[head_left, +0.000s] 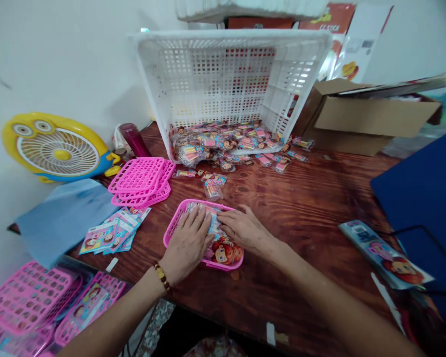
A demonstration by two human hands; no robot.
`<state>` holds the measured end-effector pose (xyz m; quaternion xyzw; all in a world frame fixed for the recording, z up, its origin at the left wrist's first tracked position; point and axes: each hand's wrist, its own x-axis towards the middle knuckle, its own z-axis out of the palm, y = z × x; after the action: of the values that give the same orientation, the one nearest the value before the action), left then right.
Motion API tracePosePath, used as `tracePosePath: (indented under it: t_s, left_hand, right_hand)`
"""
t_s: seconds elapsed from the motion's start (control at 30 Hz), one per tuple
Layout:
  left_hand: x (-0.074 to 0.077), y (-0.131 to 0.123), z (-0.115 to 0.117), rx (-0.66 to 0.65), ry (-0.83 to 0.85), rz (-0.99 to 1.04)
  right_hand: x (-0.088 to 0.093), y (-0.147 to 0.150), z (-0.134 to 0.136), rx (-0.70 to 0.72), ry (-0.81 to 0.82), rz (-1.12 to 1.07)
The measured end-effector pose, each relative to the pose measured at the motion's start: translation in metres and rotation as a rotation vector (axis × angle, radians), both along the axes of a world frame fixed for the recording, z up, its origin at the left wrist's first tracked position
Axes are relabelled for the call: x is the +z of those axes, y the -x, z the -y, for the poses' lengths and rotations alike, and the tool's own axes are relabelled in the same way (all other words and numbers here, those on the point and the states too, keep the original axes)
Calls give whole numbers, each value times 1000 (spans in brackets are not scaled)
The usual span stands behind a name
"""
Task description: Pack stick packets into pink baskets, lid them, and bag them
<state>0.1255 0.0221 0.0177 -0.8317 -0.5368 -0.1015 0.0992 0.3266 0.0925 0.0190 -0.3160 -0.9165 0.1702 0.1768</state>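
In the middle of the table stands a small pink plastic basket (pixel 166 237), with clear-wrapped printed packets (pixel 225 252) showing a red-haired cartoon figure inside it. My left hand (pixel 191 238) lies flat over the packets at the basket's left side, fingers stretched out. From the right, my right hand (pixel 243 225) reaches over the basket's rim. Its fingers are extended and rest on the packets, and the undersides are hidden. Neither hand appears wrapped around anything.
A tipped white crate (pixel 223 79) spills small wrapped sets (pixel 230 141) behind the basket. To the left are stacked pink lattice trays (pixel 141 181), printed cards (pixel 115 233), a yellow fan (pixel 61 148) and filled pink baskets (pixel 29 297). A cardboard box (pixel 371 116) and a printed pouch (pixel 386 255) lie right.
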Motion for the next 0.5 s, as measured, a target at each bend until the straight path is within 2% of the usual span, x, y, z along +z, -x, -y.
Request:
tracePosePath:
  t_s: [0.13,0.2,0.27,0.4,0.5]
  left_hand:
    - [-9,3,-5,-12,-41,-31]
    - [-16,7,-8,-14,-96,-46]
    - [-26,14,-10,-33,-153,-72]
    - [-39,41,-17,-98,-228,-98]
    - [-35,69,-22,-121,-311,-89]
  right_hand:
    - [13,-7,-9,-71,149,-305]
    - [16,-11,-16,-156,154,-411]
    - [10,-16,-29,-215,126,-445]
    - [-16,-27,-72,-269,34,-306]
    - [-22,-23,-117,-330,-77,-69]
